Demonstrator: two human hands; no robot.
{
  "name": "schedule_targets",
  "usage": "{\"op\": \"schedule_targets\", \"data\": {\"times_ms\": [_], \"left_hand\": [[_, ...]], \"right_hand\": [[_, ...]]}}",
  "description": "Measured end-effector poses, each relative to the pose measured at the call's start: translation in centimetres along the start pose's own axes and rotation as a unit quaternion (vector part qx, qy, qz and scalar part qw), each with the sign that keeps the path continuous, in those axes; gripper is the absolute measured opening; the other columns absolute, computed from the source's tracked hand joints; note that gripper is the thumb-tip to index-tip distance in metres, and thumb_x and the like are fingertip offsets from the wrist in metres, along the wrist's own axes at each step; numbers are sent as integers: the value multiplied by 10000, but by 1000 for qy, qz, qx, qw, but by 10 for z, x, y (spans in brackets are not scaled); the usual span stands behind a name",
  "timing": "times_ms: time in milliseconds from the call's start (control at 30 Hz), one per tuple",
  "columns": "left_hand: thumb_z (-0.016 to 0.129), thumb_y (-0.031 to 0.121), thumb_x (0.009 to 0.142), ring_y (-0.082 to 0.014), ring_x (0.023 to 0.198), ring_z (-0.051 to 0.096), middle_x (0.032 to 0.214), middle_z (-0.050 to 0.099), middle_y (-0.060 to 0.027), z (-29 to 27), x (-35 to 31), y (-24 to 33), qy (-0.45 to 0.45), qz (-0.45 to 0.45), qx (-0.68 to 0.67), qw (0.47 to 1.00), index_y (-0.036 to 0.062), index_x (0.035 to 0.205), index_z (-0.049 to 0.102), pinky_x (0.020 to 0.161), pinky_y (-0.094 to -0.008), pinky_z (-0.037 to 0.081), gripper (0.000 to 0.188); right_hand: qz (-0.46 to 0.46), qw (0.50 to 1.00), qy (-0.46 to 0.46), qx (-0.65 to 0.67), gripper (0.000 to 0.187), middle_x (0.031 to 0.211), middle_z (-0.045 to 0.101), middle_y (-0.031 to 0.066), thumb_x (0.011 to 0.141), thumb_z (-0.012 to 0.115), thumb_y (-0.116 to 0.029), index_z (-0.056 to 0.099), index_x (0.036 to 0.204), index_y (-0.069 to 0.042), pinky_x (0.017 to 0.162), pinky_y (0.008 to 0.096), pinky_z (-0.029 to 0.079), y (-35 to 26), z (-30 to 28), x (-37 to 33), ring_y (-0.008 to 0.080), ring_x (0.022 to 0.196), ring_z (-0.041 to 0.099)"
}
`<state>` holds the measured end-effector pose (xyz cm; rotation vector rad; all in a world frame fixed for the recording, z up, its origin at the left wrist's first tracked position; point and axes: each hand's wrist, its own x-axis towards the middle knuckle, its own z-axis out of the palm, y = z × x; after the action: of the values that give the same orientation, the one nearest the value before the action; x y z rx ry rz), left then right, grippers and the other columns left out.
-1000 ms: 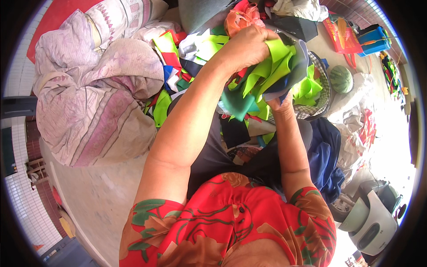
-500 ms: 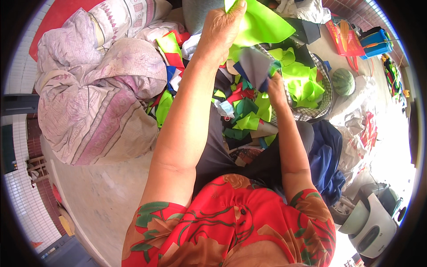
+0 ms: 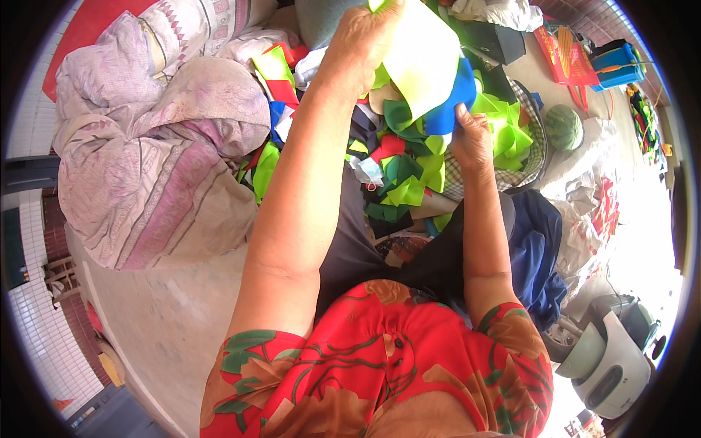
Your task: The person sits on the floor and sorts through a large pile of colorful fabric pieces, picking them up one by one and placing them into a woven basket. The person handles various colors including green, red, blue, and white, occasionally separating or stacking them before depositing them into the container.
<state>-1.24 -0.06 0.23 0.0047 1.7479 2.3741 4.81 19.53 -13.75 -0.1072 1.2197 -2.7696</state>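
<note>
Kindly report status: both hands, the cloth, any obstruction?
Left hand gripping lime-green cloth scrap. Right hand pinching blue cloth scrap. Lime-green overlaps blue; no other obstruction seen.

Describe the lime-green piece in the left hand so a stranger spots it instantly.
Find the checked container, upper right of centre. Left of it, the left hand holds the lime-green piece. Glare whitens its middle, unlike the blue piece beside it.

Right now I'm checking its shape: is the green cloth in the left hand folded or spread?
Spread: the green cloth extends from the left hand as a broad sheet with a pointed corner.
</note>
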Motion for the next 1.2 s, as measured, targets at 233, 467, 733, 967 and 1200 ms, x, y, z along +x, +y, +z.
{"op": "schedule_targets", "data": {"times_ms": [233,467,733,967,1200], "left_hand": [[493,375,944,-222,813,652,932,658,-114,-5,-1,5,17,45,0,999,-38,1116,582,682,-328,539,456],[586,323,914,-122,843,609,1003,636,-72,10,5,-29,-119,-12,16,993,-22,1112,584,724,-270,507,398],[570,389,903,-111,695,491,723,528,-14,25,2,-33,-151,-20,30,988,7,865,614,663,-272,431,386],[598,337,888,-103,675,514,710,545,-24,23,7,-36,-180,29,93,979,-14,913,617,607,-280,448,352],[556,387,911,-169,821,600,1005,617,-83,20,-8,-5,-98,-2,65,993,21,1155,552,657,-285,507,440]], "right_hand": [[-61,997,30,48,307,942,648,141,818,687,-135,586,1024,69,777,394,512,-8,-12,1,261,817,631],[-71,996,19,41,286,1025,642,124,842,645,-65,569,1079,77,898,372,473,-18,19,-6,222,937,619],[-45,994,85,-54,382,1055,617,135,861,662,-143,526,1127,94,904,330,461,-12,32,0,207,959,599],[6,994,108,-22,361,1047,623,109,859,665,-159,545,1124,54,850,331,480,-6,29,-5,196,932,602],[-189,820,224,-491,309,934,657,106,865,654,-150,589,1107,31,739,324,499,-46,-8,4,186,822,626]]}}
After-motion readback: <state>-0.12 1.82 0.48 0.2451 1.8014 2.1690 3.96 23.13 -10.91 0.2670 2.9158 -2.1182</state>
